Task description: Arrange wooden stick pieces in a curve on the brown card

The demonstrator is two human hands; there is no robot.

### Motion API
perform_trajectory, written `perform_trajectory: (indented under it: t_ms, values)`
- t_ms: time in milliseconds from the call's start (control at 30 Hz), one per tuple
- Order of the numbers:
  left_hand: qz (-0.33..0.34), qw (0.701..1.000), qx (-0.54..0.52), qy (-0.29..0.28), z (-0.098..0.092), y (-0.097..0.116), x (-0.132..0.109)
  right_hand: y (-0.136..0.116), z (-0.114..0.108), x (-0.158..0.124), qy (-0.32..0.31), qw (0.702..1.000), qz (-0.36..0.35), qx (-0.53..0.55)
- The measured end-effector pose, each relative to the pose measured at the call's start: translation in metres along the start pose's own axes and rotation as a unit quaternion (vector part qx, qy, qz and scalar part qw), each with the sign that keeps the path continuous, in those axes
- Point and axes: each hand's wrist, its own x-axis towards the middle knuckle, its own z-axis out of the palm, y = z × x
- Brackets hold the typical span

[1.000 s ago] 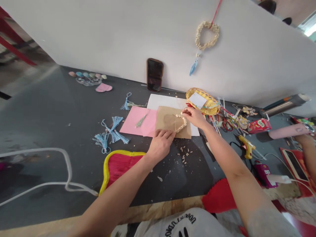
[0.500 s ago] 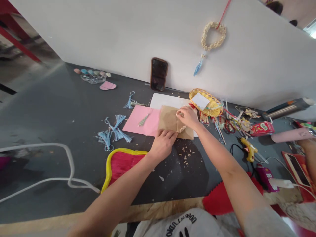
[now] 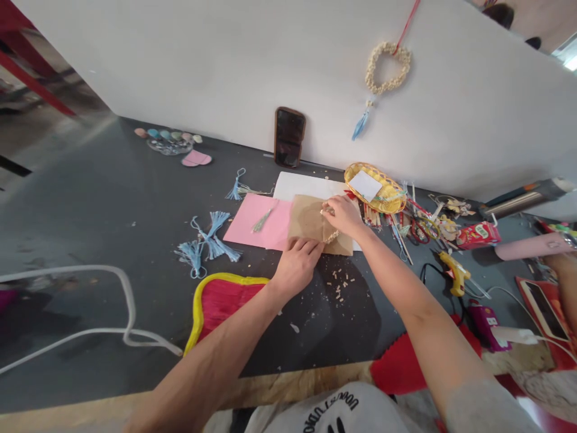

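Observation:
A brown cardboard sheet (image 3: 309,219) lies over pink paper (image 3: 265,225) and white paper (image 3: 300,185). My left hand (image 3: 298,261) holds the cardboard's near edge, its fingers close together and curled over it. Above the cardboard, the thumb and fingertips of my right hand (image 3: 343,215) pinch a small pale piece (image 3: 323,211), too small to name surely. Under that hand, a curved row of pale bits (image 3: 332,237) sits on the cardboard, partly hidden by my wrist. Loose short pale bits (image 3: 340,285) are scattered on the table nearby.
Blue tassels (image 3: 211,237) and a red, yellow-edged pad (image 3: 225,300) lie left. A phone (image 3: 289,137) leans on the wall below left of a hanging beaded heart (image 3: 369,75). Right are a yellow basket (image 3: 392,187), a glue gun (image 3: 455,272), a pink bottle (image 3: 536,245) and another person's arm (image 3: 565,270).
My right hand has shifted very slightly, still pinching over the cardboard. My left hand stays in place on the cardboard's near edge. The whole view has moved a little.

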Motion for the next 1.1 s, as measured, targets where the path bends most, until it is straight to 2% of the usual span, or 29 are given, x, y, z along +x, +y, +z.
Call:
perform_trajectory:
  t_ms: [633,800,933,1100]
  values:
    - [0.004,1.000,0.006,0.012,0.003,-0.001,-0.001,-0.005,-0.002,0.000,-0.020,0.999,-0.008,-0.031]
    - [0.003,1.000,0.002,0.013,0.003,-0.001,0.000,-0.006,-0.012,-0.006,0.004,1.000,-0.013,-0.027]
    - [0.002,1.000,0.003,0.013,0.003,-0.001,0.000,0.001,-0.040,-0.033,0.042,0.998,-0.038,-0.024]
    - [0.002,1.000,-0.001,0.015,0.004,-0.002,0.000,0.008,-0.083,-0.107,0.072,0.997,-0.029,-0.005]
